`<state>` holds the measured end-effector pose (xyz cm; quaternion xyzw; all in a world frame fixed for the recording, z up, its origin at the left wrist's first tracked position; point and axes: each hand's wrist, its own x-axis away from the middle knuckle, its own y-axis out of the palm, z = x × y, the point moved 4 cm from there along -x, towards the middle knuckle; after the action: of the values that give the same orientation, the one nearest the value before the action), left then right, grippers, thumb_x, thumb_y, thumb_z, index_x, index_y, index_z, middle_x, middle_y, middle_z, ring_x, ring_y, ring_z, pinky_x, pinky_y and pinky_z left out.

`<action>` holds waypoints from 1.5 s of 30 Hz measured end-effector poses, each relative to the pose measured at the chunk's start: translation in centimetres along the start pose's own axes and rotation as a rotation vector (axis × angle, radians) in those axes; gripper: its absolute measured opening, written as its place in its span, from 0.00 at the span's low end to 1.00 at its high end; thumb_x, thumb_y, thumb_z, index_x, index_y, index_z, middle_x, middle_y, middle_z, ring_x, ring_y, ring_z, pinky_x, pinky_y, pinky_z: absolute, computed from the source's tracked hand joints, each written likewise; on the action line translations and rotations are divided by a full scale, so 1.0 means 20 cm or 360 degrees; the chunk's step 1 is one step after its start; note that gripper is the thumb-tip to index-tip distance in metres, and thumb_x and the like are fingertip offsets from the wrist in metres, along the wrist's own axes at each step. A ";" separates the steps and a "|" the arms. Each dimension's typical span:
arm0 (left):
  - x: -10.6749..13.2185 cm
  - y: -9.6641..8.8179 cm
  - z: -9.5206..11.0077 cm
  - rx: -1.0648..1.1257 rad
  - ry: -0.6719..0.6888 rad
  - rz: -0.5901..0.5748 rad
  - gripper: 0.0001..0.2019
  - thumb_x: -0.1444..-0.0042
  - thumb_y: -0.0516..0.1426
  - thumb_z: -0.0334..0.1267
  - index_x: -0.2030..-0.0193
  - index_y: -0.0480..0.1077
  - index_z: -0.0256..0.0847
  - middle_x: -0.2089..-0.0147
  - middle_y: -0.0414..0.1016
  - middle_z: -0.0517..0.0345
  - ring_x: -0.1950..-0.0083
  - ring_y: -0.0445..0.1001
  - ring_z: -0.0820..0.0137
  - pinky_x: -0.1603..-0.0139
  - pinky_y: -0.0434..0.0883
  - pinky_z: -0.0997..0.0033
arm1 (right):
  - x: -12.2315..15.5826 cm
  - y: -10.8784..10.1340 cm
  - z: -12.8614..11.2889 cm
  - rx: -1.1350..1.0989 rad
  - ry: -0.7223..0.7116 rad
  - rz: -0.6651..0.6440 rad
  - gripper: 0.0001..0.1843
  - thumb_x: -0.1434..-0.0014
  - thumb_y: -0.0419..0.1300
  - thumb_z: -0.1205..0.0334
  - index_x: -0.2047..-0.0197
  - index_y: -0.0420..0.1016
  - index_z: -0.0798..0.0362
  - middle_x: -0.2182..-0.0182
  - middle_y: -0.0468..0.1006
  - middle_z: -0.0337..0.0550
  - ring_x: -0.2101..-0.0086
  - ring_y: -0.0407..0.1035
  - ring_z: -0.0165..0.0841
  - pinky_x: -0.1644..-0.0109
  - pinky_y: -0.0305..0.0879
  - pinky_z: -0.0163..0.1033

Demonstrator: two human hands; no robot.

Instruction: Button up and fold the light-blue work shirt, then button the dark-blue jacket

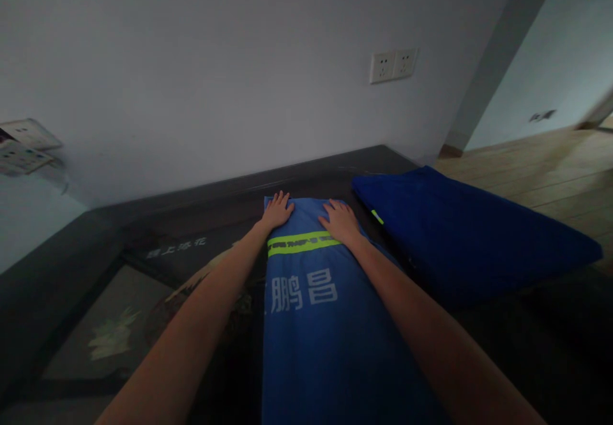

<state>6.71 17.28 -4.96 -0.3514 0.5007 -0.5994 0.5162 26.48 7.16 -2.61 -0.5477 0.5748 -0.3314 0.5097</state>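
Note:
A blue work garment [306,342] with a yellow-green stripe and pale printed characters lies folded lengthwise on a dark patterned surface [201,214]. My left hand [278,210] rests flat on its far left corner, fingers spread. On the far right part of the same cloth lies my right hand [341,219], its palm down and its fingers stretched out. Both arms reach forward along the sides of the garment. To the right is a darker blue folded cloth [460,233] with a small yellow-green patch, apart from both hands.
A pale wall [239,80] rises behind the dark surface. Two white sockets [393,66] sit on it at upper right, and a power strip [23,157] is at the far left. Wooden flooring [536,163] shows beyond the surface at right.

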 end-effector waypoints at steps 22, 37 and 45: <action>0.08 -0.21 -0.19 0.0080 -0.0137 0.0142 0.27 0.39 0.48 0.41 0.34 0.53 0.36 0.31 0.51 0.38 0.31 0.50 0.56 0.35 0.54 0.50 | 0.00 0.00 0.00 0.0031 -0.0014 0.0011 0.27 0.36 0.49 0.53 0.39 0.63 0.58 0.37 0.60 0.54 0.40 0.55 0.44 0.37 0.46 0.49; 0.72 -0.11 0.17 0.0067 0.0459 -0.0124 0.31 0.38 0.44 0.53 0.32 0.52 0.40 0.29 0.45 0.48 0.28 0.40 0.61 0.31 0.44 0.56 | -0.02 0.04 0.02 0.0011 -0.0019 0.0023 0.27 0.36 0.48 0.52 0.38 0.63 0.57 0.37 0.59 0.54 0.39 0.53 0.42 0.37 0.46 0.48; 0.68 -0.10 0.15 0.0107 0.0437 -0.0198 0.31 0.38 0.45 0.53 0.32 0.51 0.40 0.28 0.41 0.46 0.28 0.40 0.58 0.31 0.44 0.52 | -0.02 0.04 0.02 0.0026 -0.0022 0.0022 0.27 0.36 0.49 0.53 0.39 0.64 0.57 0.37 0.59 0.54 0.40 0.54 0.43 0.37 0.47 0.49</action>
<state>5.99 3.34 -3.65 -0.2792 0.5235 -0.6890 0.4162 26.55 7.67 -3.36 -0.5418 0.5724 -0.3288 0.5203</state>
